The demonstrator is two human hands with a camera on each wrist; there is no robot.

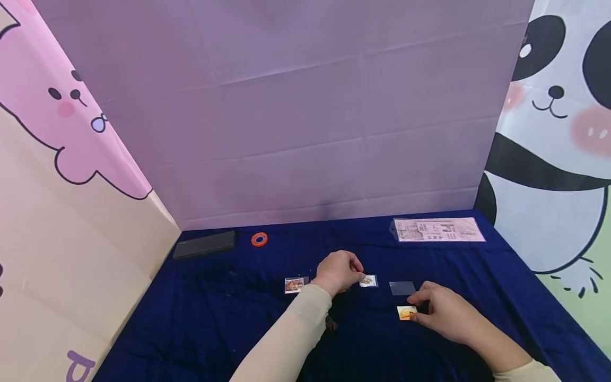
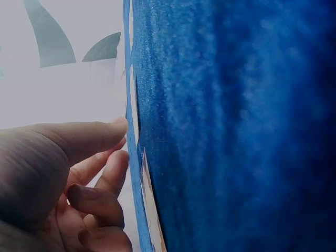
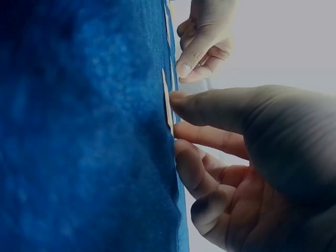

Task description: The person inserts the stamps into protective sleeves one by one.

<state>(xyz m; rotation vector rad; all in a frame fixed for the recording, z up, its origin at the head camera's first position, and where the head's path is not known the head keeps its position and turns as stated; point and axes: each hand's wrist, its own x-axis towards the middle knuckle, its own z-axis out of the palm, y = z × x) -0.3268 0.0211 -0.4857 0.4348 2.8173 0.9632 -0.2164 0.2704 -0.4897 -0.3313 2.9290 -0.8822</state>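
Note:
My left hand [image 1: 338, 271] reaches over the cloth, thumb and fingertips at the left edge of a small sleeved picture card [image 1: 368, 280]. In the left wrist view its thumb and fingers come close together beside the flat card; whether they pinch it is hidden. My right hand [image 1: 446, 313] is at a small yellow picture card [image 1: 404, 313], thumb touching its right side, index finger held apart from the thumb. Just above that card lies a clear plastic sleeve [image 1: 402, 288], near the right index finger. Another sleeved picture card [image 1: 294, 285] lies left of my left hand.
A dark blue cloth [image 1: 191, 318] covers the table. At the back left are a black flat case [image 1: 205, 245] and an orange ring [image 1: 259, 239]. A pink printed sheet in a clear sleeve [image 1: 439, 229] lies at the back right. Under my left forearm a small dark object [image 1: 330, 322] partly shows.

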